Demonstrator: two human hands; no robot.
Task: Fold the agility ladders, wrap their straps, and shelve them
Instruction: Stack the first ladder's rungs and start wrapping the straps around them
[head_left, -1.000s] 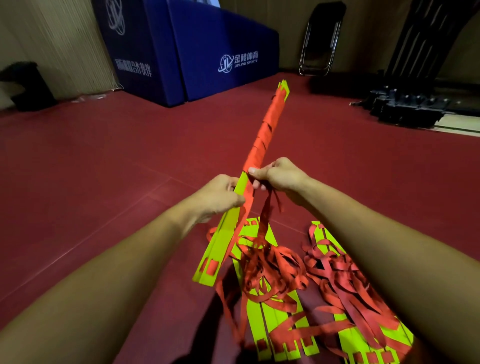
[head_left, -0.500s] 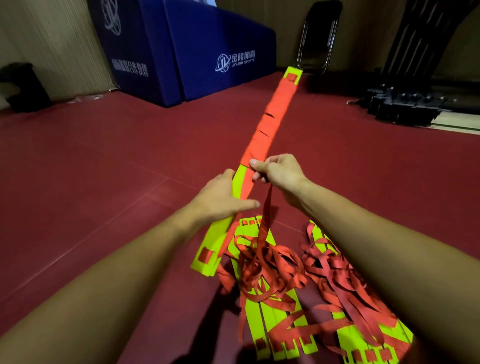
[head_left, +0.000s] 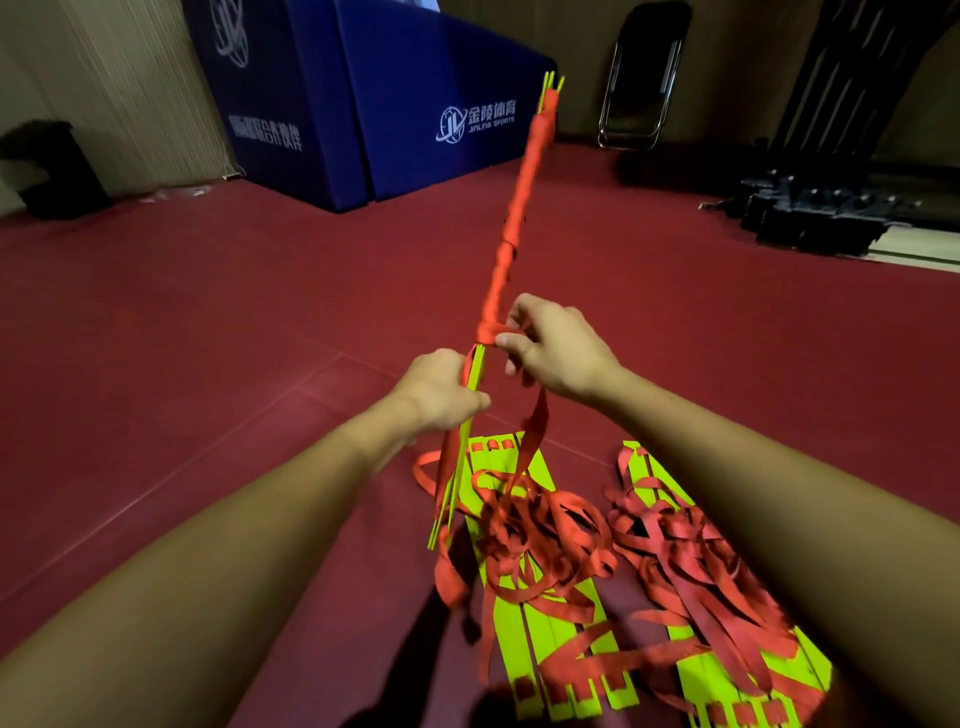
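Ladder rungs (head_left: 511, 644): neon yellow-green. Straps (head_left: 540, 525): red. Floor (head_left: 208, 338): maroon. Gym mats (head_left: 415, 78): dark blue, white logo print. Wall (head_left: 130, 78): beige, fine vertical stripes.

A blue padded block (head_left: 405, 104) stands on the red floor (head_left: 208, 312). Right of it leans a folded chair (head_left: 639, 78); farther right, dark equipment (head_left: 821, 208), perhaps a rack base; left, a black bin (head_left: 52, 166).

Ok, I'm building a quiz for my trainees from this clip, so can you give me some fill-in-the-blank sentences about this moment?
1. The right hand pinches the ____ strap.
2. The left hand grips the bundle by its bare ____ slats.
3. Besides the held bundle, ____ more ladders lie on the floor.
Missing words: red; yellow; two.
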